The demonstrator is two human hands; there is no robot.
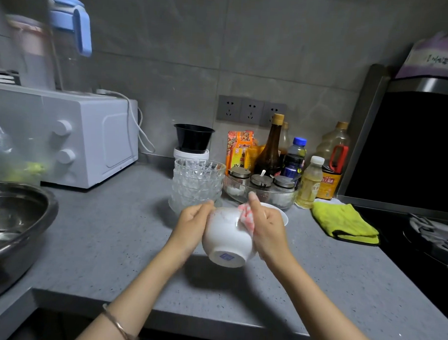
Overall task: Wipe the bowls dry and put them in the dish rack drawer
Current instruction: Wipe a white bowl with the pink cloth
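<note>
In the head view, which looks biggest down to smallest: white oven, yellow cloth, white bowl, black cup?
Largest: white oven
Next: yellow cloth and white bowl look alike; the bowl is nearer the camera, so unranked.
Smallest: black cup

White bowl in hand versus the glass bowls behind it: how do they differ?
The white bowl is opaque; the glass bowls are clear and faceted. The white bowl is tilted, base toward the camera, held off the counter; the glass bowls stand upright, stacked on it. Both are round.
</note>
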